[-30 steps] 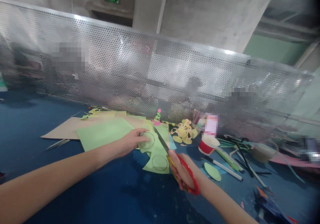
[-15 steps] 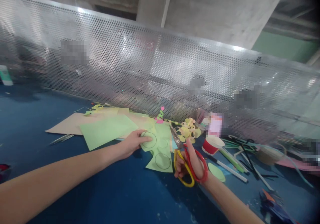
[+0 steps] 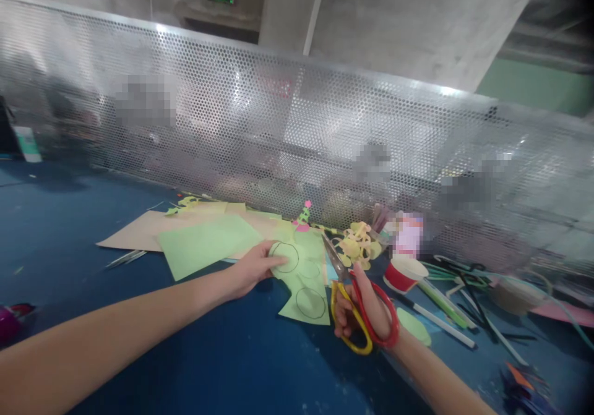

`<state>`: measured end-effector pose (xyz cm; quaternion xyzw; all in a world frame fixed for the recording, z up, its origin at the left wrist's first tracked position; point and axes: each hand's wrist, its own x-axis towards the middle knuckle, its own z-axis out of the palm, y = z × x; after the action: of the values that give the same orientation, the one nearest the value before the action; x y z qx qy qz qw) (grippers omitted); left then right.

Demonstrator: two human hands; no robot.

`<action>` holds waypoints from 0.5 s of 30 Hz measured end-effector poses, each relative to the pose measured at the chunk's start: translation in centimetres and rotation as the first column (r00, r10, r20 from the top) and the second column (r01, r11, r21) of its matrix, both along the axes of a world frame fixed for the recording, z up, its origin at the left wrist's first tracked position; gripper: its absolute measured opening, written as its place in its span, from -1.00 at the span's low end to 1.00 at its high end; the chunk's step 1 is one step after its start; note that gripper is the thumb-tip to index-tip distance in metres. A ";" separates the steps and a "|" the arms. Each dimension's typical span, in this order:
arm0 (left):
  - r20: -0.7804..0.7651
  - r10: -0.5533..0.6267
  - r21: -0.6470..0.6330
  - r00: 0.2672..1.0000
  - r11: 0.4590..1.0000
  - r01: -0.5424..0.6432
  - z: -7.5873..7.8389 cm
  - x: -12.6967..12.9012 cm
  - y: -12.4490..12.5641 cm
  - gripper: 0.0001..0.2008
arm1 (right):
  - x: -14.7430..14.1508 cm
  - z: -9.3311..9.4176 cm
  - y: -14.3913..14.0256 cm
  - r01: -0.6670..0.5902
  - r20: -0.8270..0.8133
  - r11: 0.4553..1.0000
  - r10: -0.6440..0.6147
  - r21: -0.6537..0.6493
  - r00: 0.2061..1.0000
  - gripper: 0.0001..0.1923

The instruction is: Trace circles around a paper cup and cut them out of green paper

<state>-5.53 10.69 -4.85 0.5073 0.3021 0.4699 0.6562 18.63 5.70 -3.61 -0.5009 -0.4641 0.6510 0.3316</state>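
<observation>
Between thumb and fingers, my left hand (image 3: pixel 257 268) pinches the left edge of a light green paper (image 3: pixel 304 279) with drawn circles on it and a curved cut in its lower left edge. My right hand (image 3: pixel 359 307) grips a pair of scissors (image 3: pixel 341 268) with one red and one yellow handle loop. The blades point up and away, just right of the green paper; whether they touch it I cannot tell. Beyond the blades lies a cluster of yellow paper cutouts (image 3: pixel 358 245). A small green and pink paper cone (image 3: pixel 304 217) stands behind the held sheet.
Green paper (image 3: pixel 208 245) and beige sheets (image 3: pixel 134 232) lie to the left. A red and white paper cup (image 3: pixel 403 274), a white marker (image 3: pixel 445 326) and a pale green cutout (image 3: pixel 413 326) are at the right. A perforated metal screen (image 3: pixel 208 112) borders the blue table (image 3: pixel 185 365).
The whole view has shifted, so things appear slightly farther right and lower. My hands keep their holds on the green paper and the scissors.
</observation>
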 end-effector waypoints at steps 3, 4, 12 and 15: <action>0.004 0.026 -0.033 1.000 0.999 -0.026 -0.1 0.0 0.2 -0.69 | 0.1 -0.1 0.0 -0.010 -0.004 1.000 0.010 0.008 1.000 -0.20; 0.008 0.044 -0.050 0.999 0.998 -0.044 -0.1 0.0 0.2 -0.66 | 0.1 -0.1 0.0 -0.004 0.000 1.000 0.004 0.007 1.000 -0.19; 0.033 0.115 -0.119 0.993 0.987 -0.110 0.4 0.1 -0.1 -0.54 | -0.6 0.8 -0.5 0.065 0.037 0.997 -0.064 -0.032 0.997 -0.15; 0.078 0.099 -0.134 0.992 0.987 -0.088 0.5 0.1 -0.2 -0.60 | -0.9 1.1 -0.8 0.089 0.041 0.995 -0.088 -0.037 0.995 -0.14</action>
<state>-5.45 10.52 -4.31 0.4286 0.3277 0.5005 0.6771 17.76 4.93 -2.50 -0.5401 -0.4352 0.6345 0.3411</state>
